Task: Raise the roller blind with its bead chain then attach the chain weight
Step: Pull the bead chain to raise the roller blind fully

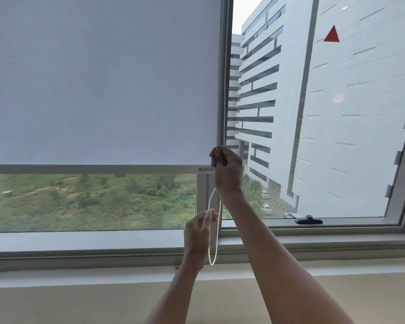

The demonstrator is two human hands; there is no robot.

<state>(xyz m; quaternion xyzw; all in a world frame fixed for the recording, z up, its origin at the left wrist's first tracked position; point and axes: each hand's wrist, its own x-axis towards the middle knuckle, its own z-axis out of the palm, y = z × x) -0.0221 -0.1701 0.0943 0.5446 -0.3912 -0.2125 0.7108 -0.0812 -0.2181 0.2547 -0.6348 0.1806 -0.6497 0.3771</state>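
A white roller blind [103, 78] covers most of the left window pane; its bottom bar [91, 169] hangs a little above the sill. A white bead chain [225, 90] runs down the blind's right edge and ends in a loop [212, 258] near the sill. My right hand [226, 169] grips the chain beside the blind's lower right corner. Lower down, my left hand [198, 232] pinches one strand of the chain at its fingertips. No chain weight shows in this view.
A grey window frame post [202, 199] stands behind the chain. A black window handle [308, 220] lies on the right pane's lower frame. The pale sill [80, 239] and a beige ledge [80, 300] run below. A large white building fills the right pane.
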